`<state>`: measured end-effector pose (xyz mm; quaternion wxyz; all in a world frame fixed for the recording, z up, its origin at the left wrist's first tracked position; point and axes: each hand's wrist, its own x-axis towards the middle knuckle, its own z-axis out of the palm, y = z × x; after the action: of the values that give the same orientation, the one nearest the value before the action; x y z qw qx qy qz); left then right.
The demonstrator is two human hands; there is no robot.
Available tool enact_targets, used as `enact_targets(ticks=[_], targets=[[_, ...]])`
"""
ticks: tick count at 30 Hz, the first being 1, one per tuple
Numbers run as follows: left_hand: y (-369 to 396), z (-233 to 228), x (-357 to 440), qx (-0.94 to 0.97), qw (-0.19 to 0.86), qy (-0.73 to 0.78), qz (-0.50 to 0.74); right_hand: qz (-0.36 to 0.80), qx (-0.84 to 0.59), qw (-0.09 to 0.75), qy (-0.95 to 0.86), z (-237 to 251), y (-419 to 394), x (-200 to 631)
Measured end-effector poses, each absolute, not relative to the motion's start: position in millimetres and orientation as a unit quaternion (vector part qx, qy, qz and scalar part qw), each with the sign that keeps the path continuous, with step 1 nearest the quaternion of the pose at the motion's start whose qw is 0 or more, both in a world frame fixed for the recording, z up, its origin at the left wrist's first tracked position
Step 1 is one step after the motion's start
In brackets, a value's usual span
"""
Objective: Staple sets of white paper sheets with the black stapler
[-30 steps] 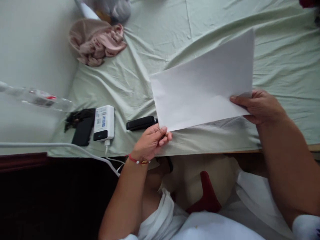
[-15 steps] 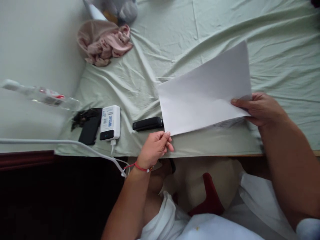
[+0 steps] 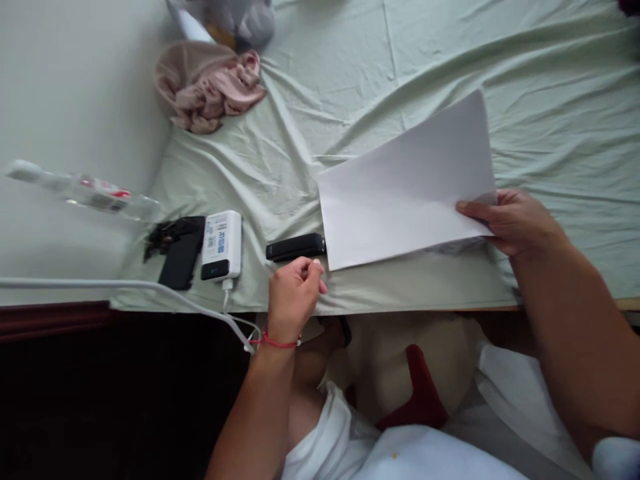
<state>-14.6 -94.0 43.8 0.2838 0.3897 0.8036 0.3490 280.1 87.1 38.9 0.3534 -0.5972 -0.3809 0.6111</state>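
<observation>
The right hand (image 3: 515,220) pinched the paper (image 3: 407,190) at its right edge, thumb on top, which kept the sheet tilted with its far corner raised off the bed (image 3: 350,80). The left hand (image 3: 293,293) was off the sheet, fingers (image 3: 313,267) loosely curled and holding nothing, just beside the black stapler (image 3: 295,247) lying at the paper's left edge. A power bank (image 3: 221,245) lay further left, its cable trailing off the bed edge.

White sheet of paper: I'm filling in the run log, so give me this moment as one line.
right hand: holds white sheet at its edge | left hand: off sheet, beside black stapler | surface: green bedsheet
</observation>
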Motion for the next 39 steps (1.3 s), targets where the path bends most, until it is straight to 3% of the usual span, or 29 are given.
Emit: enact_targets(ticks=[6, 8, 17, 32, 39], targets=[[-98.4, 40.0, -17.0, 0.449, -0.049, 0.790, 0.414, 0.605, -0.602, 0.357, -0.379, 42.4, 85.1, 275.3], [-95.7, 33.8, -23.1, 0.490, -0.112, 0.767, 0.397, 0.604, -0.599, 0.363, -0.381, 42.8, 84.6, 273.9], [-88.6, 20.2, -34.8, 0.570, 0.045, 0.740, 0.353, 0.610, -0.584, 0.384, -0.374, 41.8, 82.3, 268.4], [-90.5, 26.6, -35.0, 0.582, 0.067, 0.735, 0.342, 0.609, -0.589, 0.375, -0.377, 39.6, 84.4, 268.4], [-85.2, 15.4, -28.4, 0.589, 0.028, 0.755, 0.288, 0.593, -0.602, 0.377, -0.379, 43.3, 84.6, 266.1]])
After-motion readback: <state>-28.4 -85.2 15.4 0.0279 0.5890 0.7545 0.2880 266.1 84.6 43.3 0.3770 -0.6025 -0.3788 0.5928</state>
